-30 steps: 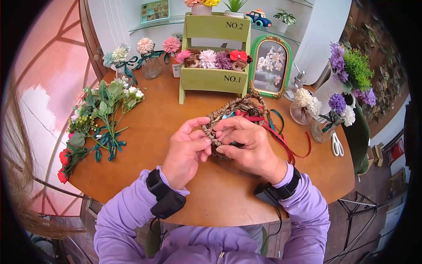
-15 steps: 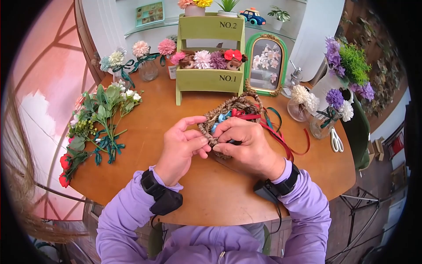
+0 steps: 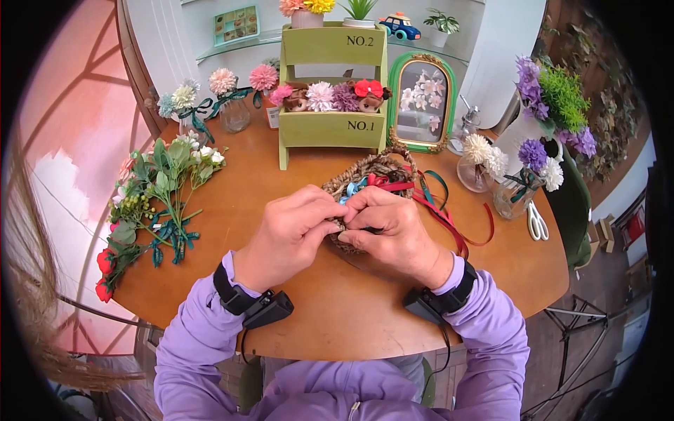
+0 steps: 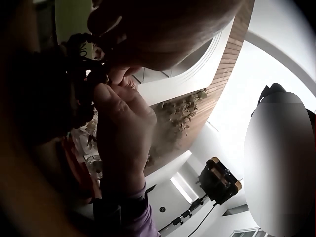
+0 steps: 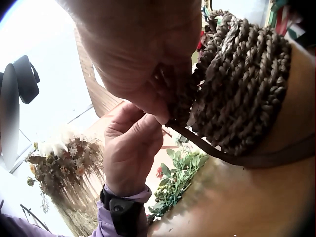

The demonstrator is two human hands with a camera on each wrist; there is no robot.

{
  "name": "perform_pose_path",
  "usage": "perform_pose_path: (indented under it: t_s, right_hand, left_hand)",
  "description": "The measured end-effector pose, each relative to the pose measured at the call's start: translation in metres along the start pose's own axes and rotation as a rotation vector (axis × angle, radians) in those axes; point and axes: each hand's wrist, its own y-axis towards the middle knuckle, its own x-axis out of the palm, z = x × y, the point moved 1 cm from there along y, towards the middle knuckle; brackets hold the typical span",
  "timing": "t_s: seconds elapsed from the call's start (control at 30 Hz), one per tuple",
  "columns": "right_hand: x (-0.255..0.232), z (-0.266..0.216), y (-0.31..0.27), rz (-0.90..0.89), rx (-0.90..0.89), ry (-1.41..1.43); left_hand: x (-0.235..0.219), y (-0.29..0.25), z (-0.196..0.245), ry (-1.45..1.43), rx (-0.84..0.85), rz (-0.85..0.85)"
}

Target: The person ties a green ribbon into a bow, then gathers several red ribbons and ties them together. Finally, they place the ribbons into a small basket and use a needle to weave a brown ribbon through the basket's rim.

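Observation:
A woven rope basket [image 3: 358,170] with a braided handle stands in front of me, with light blue and red ribbons inside. At its near rim my left hand [image 3: 288,235] and right hand [image 3: 397,231] meet, thumbs and index fingers pinched together. In the right wrist view a dark ribbon [image 5: 271,159] runs from those fingertips along the basket's side [image 5: 242,84]. Both hands pinch at this ribbon's end, right by the rim; the fingers largely hide the spot. The left wrist view shows the right hand [image 4: 126,128] from the side, its thumb and fingers bent together.
Red and green ribbons [image 3: 463,217] trail over the table right of the basket. Artificial flowers [image 3: 165,182] lie at left. A green two-tier stand [image 3: 333,131] and a framed picture [image 3: 421,102] are behind, with flower vases [image 3: 509,200] and white scissors [image 3: 538,222] at right.
My left hand has come in from the left, its spread fingers closing to a pinch against the right fingertips. The right hand has stayed at the rim.

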Motion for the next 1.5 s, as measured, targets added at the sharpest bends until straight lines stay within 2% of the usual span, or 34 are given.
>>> perform_pose_path:
  t_s: [0.23,0.57,0.77,0.8,0.83,0.9,0.93,1.07,1.13,1.17,1.23,1.27,1.3,1.37,1.5]
  right_hand:
    - [-0.001,0.001,0.001,-0.007,-0.007,-0.025]
    - [-0.006,0.008,0.0,-0.011,0.038,0.017]
    - [-0.012,0.015,0.007,0.042,0.279,0.316]
    - [-0.011,0.015,0.009,-0.016,0.163,0.176]
    - [-0.011,0.016,0.011,-0.01,0.166,0.174]
    - [-0.009,0.017,0.013,-0.139,0.062,0.101]
    - [-0.008,0.016,0.014,-0.148,0.112,0.096]
    - [-0.003,0.019,0.012,-0.135,0.108,-0.039]
    - [-0.004,0.014,0.011,0.008,0.152,-0.085]
    - [-0.005,0.016,0.011,0.012,0.156,-0.086]
    - [-0.011,0.023,0.013,0.082,0.246,0.042]
    - [-0.014,0.02,0.013,0.002,0.284,0.11]
    - [-0.014,0.021,0.012,0.004,0.284,0.109]
    - [-0.009,0.022,0.01,-0.161,0.081,-0.008]
    - [-0.004,0.02,0.01,-0.131,0.241,-0.011]
  left_hand:
    - [-0.011,0.01,0.001,0.161,0.166,-0.19]
    - [-0.006,0.012,0.002,0.192,0.177,-0.204]
    - [-0.004,0.011,-0.003,0.177,0.189,-0.191]
    - [-0.003,0.012,-0.002,0.178,0.191,-0.188]
    - [-0.002,0.013,0.0,0.179,0.193,-0.187]
    - [-0.002,0.015,0.002,0.166,0.186,-0.197]
    - [-0.002,0.015,0.003,0.158,0.175,-0.201]
    - [0.0,0.016,0.003,0.151,0.193,-0.21]
    - [0.0,0.015,0.003,0.158,0.192,-0.18]
    - [0.0,0.014,0.003,0.155,0.193,-0.184]
    - [-0.002,0.014,0.003,0.158,0.148,-0.209]
    - [-0.002,0.015,0.003,0.157,0.148,-0.21]
    - [-0.002,0.015,0.003,0.152,0.161,-0.209]
    - [0.0,0.015,0.002,0.145,0.172,-0.209]
    - [0.001,0.014,0.003,0.141,0.154,-0.203]
